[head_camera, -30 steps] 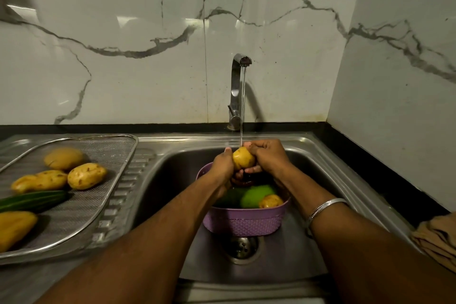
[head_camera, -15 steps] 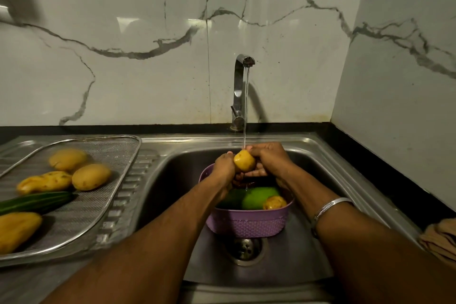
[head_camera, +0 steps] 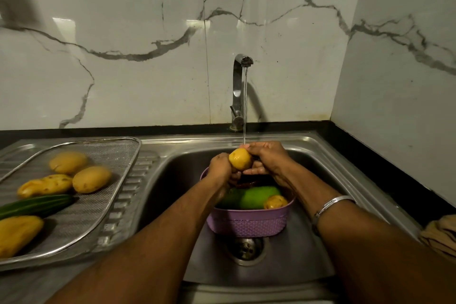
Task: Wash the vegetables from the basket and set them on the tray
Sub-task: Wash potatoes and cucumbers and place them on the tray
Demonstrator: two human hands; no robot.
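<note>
1. A marble-veined wall backs a steel sink (head_camera: 320, 249) set into the tabletop, with a chrome tap (head_camera: 238, 86) running a thin stream of water down into it.
2. Both hands meet under that stream: the left hand (head_camera: 219, 168) and the right hand (head_camera: 269, 158) have their fingers curled round a small yellow potato (head_camera: 239, 158), held above the purple basket (head_camera: 246, 224) that stands in the sink over the drain.
3. Still in the basket lie a large green vegetable (head_camera: 256, 196) and another small potato (head_camera: 275, 202); something darker sits behind them, but it is too shadowed to name.
4. On the mesh tray (head_camera: 93, 215) to the left rest several potatoes and a dark cucumber (head_camera: 34, 206), so the task looks roughly half done.
5. Risks: the wet potato could slip from the hands and drop back among unwashed items, or bounce into the sink. Carrying it across to the tray, it may roll against the others and nudge one towards the rim.
</note>
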